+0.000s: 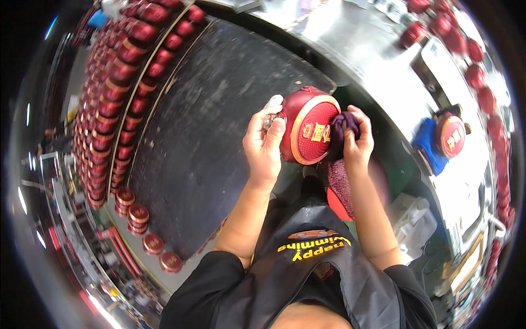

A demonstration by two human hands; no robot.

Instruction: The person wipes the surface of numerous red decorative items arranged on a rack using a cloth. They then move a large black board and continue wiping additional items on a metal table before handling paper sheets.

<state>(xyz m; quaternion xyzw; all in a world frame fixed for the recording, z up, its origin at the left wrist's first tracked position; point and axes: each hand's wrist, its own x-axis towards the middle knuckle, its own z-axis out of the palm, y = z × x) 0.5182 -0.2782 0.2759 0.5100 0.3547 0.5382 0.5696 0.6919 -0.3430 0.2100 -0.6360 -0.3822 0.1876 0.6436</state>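
In front of me hangs a round, flat-faced red bottle (313, 115), tilted on its side, with a gold rim and raised gold characters on its face. My left hand (263, 145) is closed around its neck, where a clear glass-like stopper or neck piece shows between the fingers. Some white covering is on a left fingertip. A bunched dark purple cloth (341, 127) is pinched in my right hand (359, 141) and pressed against the right edge of the bottle's face.
Many red bottles (112, 90) stand in rows at the left beside a black tabletop (219, 93). On the right, a pale counter (372, 55) carries another red bottle (452, 137) on a blue cloth (426, 143). Below are a red-rimmed stool (341, 205) and white plastic containers (415, 222).
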